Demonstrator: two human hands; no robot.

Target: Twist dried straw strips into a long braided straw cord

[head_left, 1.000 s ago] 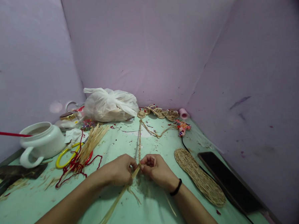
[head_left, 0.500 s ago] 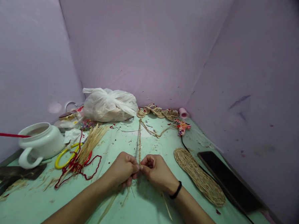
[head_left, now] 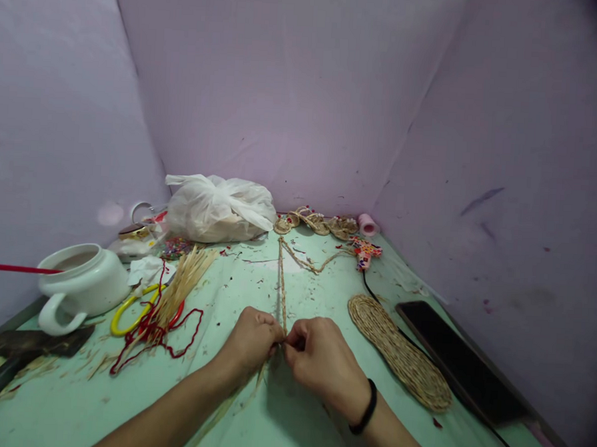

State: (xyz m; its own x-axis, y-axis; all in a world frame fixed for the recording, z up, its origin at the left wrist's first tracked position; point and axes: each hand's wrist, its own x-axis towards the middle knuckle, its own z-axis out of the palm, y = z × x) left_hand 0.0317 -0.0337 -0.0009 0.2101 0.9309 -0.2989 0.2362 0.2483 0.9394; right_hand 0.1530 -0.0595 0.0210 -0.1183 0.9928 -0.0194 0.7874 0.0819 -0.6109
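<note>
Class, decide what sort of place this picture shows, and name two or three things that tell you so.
Probably a small handcraft workspace, judging by the braided cord, the woven sole-shaped piece and the bundle of straw-like strips.

Left of the straight braided cord, a lane of green table runs from the left hand to the white plastic bag, which blocks its far end. Farther left, the straw bundle, red yarn and yellow-handled scissors bar the way, with the white pot and hammer beyond. On the right, a passage lies between the right hand and the woven sole; past that, the dark flat device flanks the right wall. Far off, the cord's bend toward the beaded object crosses the way before the small sandals. Near, a gap opens between the forearms.
</note>
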